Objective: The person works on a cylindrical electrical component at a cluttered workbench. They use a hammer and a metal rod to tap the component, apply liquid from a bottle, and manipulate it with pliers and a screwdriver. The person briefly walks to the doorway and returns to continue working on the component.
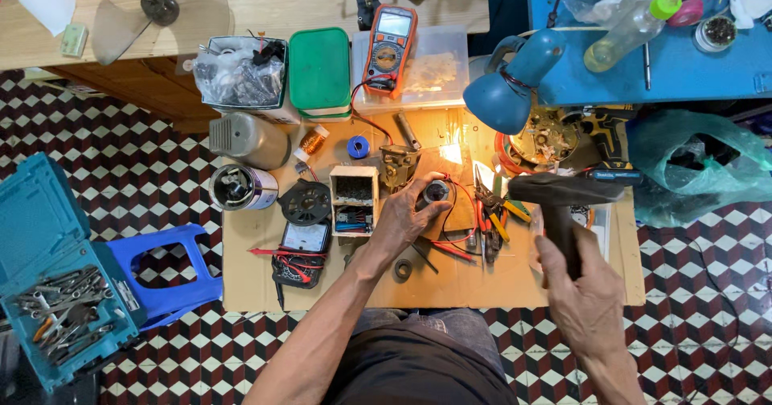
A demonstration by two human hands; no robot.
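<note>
A: L hand (402,220)?

B: Fingers curled down over a small round motor part (435,191), gripping it from above, near the middle of the cardboard worktop (257,288). Red and black wires (454,248) trail out from under the palm toward the near edge.

A: R hand (585,296)?

B: Clenched tight round the handle of a dark hammer (563,196), head up, raised over the worktop's right edge. Head sits well apart from the motor part, off to its right.

A: What's round the L hand?

B: Small wooden box (354,200) just beside it on the left, w/ bits inside. Black analog meter (302,248) w/ red leads left of that. A dark washer-like ring (403,270) lies near the wrist, toward the near edge. Pliers and cutters (490,212) lie between the two hands.

A: Far edge?

B: Orange multimeter (389,47) on a clear plastic box, green-lidded tub (319,71) beside it. Blue desk lamp (511,87) shines onto the far right part of the worktop.

A: Off the worktop?

B: Blue stool (165,272) at the left edge, teal toolcase (60,288) w/ spanners beyond it on the tiled floor.
</note>
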